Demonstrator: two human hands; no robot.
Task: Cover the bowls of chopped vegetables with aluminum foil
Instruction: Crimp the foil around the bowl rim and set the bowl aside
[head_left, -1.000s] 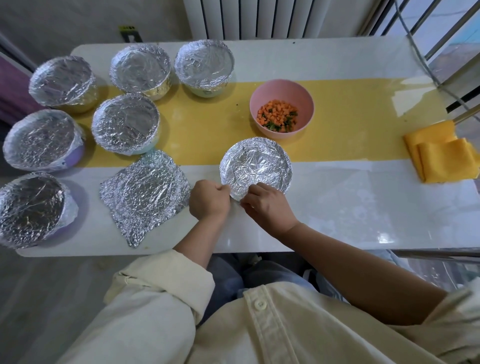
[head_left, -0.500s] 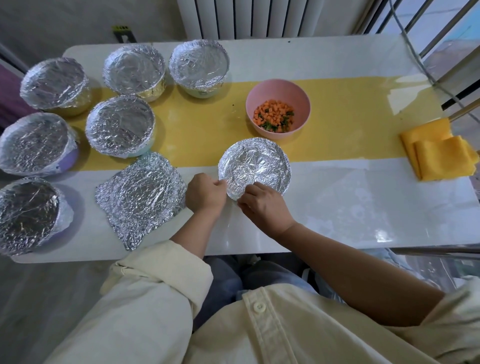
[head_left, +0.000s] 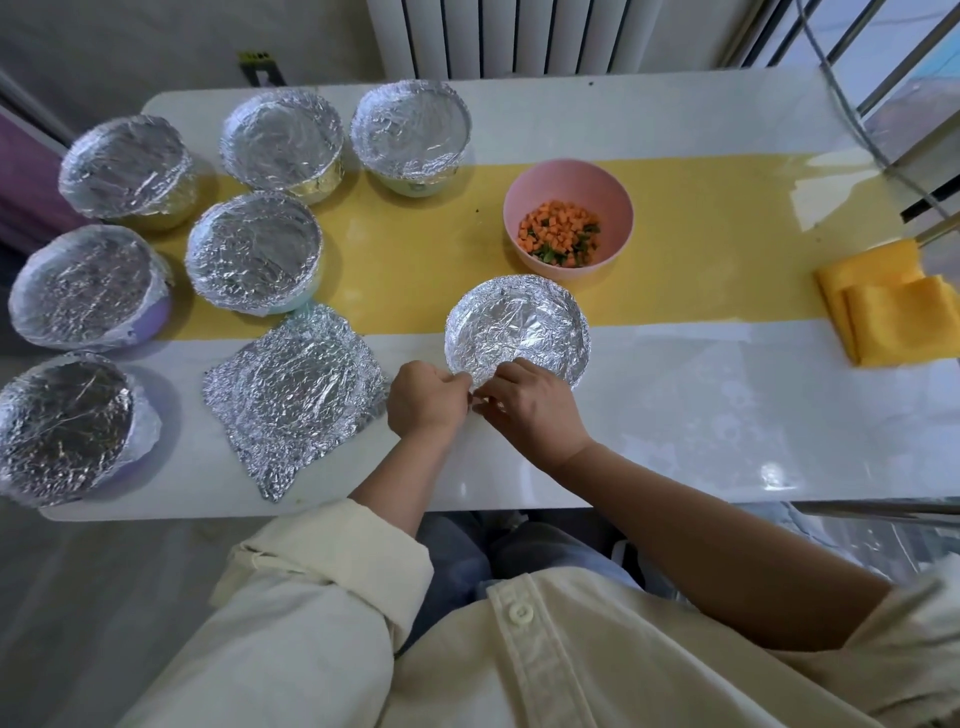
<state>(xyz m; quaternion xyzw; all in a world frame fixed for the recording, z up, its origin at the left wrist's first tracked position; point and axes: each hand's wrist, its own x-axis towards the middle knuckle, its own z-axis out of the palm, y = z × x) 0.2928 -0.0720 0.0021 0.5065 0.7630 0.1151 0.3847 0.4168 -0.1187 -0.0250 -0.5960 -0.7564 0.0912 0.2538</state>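
Just nearer the person than the pink bowl (head_left: 569, 179) of chopped vegetables (head_left: 560, 234), a dish-shaped foil piece (head_left: 519, 327) lies on the table (head_left: 675, 415). Left hand (head_left: 426, 397) and right hand (head_left: 535, 408) each pinch its near rim, fingers curled. Left of the pink bowl stand six foil-covered bowls (head_left: 254, 249) and a flat foil sheet (head_left: 296, 395).

A cream button-up shirt (head_left: 597, 670) has a pale round button (head_left: 519, 613) on its placket. The left sleeve (head_left: 322, 566) ends in a thick rolled cuff well back from the fingers (head_left: 449, 383). The right sleeve (head_left: 930, 639) is bunched farther back still. Blue jeans (head_left: 462, 561) show between the sleeves.
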